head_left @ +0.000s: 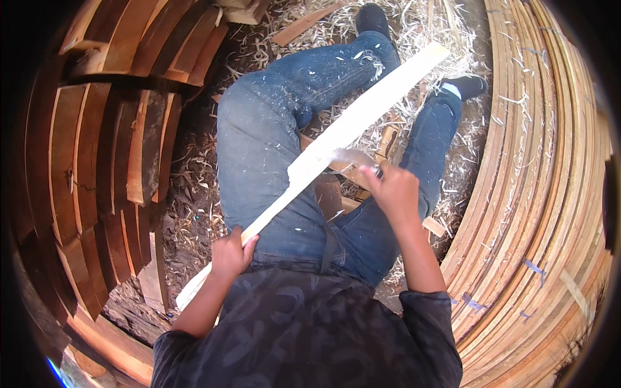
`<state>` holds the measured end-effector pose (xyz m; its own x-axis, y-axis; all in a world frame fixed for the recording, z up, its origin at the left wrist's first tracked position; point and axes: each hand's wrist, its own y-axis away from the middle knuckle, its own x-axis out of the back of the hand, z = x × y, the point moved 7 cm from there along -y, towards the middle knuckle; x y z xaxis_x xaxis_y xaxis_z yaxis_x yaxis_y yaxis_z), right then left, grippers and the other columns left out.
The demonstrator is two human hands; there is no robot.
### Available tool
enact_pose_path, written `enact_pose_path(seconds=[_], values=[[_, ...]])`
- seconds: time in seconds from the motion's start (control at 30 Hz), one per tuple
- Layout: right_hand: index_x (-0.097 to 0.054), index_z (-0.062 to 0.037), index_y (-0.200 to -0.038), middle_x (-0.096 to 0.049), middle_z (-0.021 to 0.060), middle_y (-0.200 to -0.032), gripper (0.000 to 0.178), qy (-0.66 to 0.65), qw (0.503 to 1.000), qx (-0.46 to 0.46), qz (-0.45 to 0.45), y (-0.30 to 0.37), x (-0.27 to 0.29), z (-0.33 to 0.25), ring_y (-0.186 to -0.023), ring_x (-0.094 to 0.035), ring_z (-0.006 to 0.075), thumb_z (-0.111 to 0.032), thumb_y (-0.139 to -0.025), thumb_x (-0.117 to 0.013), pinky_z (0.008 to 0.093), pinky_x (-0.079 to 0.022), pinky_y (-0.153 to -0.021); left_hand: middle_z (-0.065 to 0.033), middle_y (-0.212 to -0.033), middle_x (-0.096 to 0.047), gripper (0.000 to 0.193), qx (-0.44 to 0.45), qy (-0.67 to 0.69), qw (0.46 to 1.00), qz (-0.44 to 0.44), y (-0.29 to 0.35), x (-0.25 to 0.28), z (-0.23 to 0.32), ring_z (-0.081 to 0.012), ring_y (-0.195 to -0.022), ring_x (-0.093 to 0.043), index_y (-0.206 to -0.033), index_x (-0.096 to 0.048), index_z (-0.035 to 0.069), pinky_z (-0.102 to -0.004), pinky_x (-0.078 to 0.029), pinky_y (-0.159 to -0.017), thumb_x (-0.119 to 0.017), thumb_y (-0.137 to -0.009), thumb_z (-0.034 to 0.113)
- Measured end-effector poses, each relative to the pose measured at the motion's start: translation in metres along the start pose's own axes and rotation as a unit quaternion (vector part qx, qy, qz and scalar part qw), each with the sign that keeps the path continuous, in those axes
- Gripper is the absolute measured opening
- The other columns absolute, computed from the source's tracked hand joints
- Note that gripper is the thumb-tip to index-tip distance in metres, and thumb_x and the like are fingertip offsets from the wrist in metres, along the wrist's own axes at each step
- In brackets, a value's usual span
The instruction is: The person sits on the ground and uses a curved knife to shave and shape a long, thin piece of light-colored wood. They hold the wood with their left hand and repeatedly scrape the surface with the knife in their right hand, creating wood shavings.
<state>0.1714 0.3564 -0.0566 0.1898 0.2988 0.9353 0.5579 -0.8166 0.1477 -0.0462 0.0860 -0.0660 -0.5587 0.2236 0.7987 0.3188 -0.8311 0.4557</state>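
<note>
A long, pale wooden bat-shaped piece (pixel 375 113) slants across my lap, its broad part toward the far right and its narrow handle toward the near left. My left hand (pixel 231 257) is wrapped around that handle. In my right hand (pixel 393 194) is a knife with a curved metal blade (pixel 354 157), blurred by motion. The blade is beside the bat, near the step where the broad part narrows; whether it touches the wood I cannot tell. Most of the knife's handle is hidden in my fingers.
Reddish-brown wood blocks (pixel 74 161) are stacked at the left. Long bundled wooden strips (pixel 517 161) line the right side, some tied with bluish bands. Curly wood shavings (pixel 446 26) cover the ground around my legs. Wood offcuts (pixel 388 139) lie between my legs.
</note>
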Motion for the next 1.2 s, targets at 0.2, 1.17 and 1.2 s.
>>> enact_pose_path(seconds=[0.2, 1.17, 1.2], values=[[-0.055, -0.002, -0.056, -0.057, 0.0167, -0.054, 0.059, 0.049, 0.995, -0.019, 0.081, -0.032, 0.008, 0.027, -0.053, -0.06, 0.0337, -0.054, -0.084, -0.054, 0.042, -0.047, -0.051, -0.0174, -0.053, -0.056, 0.04, 0.016, -0.003, 1.0, 0.002, 0.0, 0.001, 0.001, -0.0368, -0.05, -0.058, -0.077, -0.052, 0.002, -0.0449, -0.046, -0.047, -0.057, -0.086, 0.041], [-0.06, -0.0034, -0.062, -0.056, 0.0149, -0.049, 0.05, 0.077, 0.993, 0.083, -0.02, -0.039, 0.036, -0.008, -0.044, -0.058, 0.0265, -0.049, -0.085, -0.058, 0.038, -0.045, -0.043, -0.0175, -0.056, -0.058, 0.044, 0.024, 0.036, 0.999, 0.004, 0.0, -0.002, -0.007, -0.0371, -0.052, -0.06, -0.077, -0.052, 0.003, -0.0452, -0.047, -0.049, -0.057, -0.084, 0.045], [-0.06, -0.0031, -0.063, -0.056, 0.0159, -0.051, 0.051, 0.078, 0.993, 0.086, -0.028, -0.038, 0.031, -0.008, -0.046, -0.059, 0.0283, -0.05, -0.084, -0.058, 0.0386, -0.046, -0.044, -0.0178, -0.056, -0.058, 0.043, 0.021, 0.04, 0.999, 0.003, -0.001, -0.003, -0.007, -0.0373, -0.052, -0.06, -0.077, -0.052, 0.002, -0.0455, -0.047, -0.049, -0.057, -0.084, 0.045]])
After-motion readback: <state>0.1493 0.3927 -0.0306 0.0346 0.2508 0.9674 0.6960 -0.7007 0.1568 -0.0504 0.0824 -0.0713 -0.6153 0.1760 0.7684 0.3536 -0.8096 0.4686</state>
